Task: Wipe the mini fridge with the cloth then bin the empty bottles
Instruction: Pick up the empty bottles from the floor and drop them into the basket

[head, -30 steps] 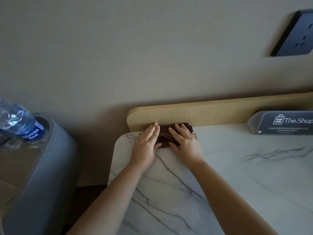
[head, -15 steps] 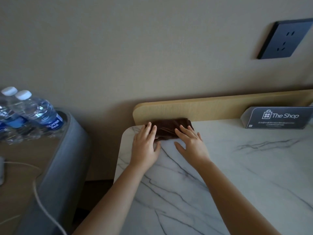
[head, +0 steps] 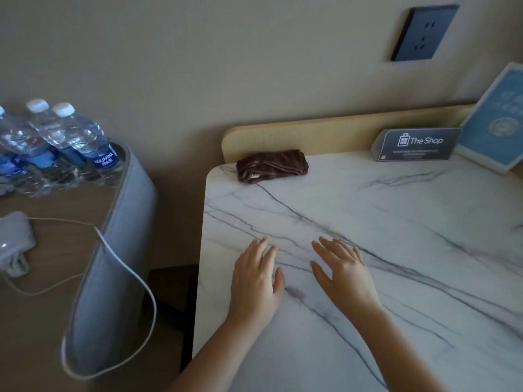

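A folded dark brown cloth (head: pixel 272 165) lies at the back left corner of the white marble top (head: pixel 396 250), against the light wooden back rail (head: pixel 325 134). My left hand (head: pixel 256 281) and my right hand (head: pixel 343 275) hover flat over the marble, well in front of the cloth, fingers spread, holding nothing. Several clear plastic water bottles (head: pixel 73 137) with blue labels and white caps stand grouped on the side table at the far left. No mini fridge door is in view.
A grey-rimmed side table (head: pixel 119 250) stands to the left with a white charger (head: pixel 14 241) and its cable (head: pixel 130 275) hanging over the edge. A grey sign (head: pixel 416 144) and a blue card (head: pixel 498 123) stand at the back right. A dark wall socket (head: pixel 423 32) sits above.
Both hands have let go of the cloth and drawn back toward me across the marble. The view has shifted so more of the side table and bottles shows.
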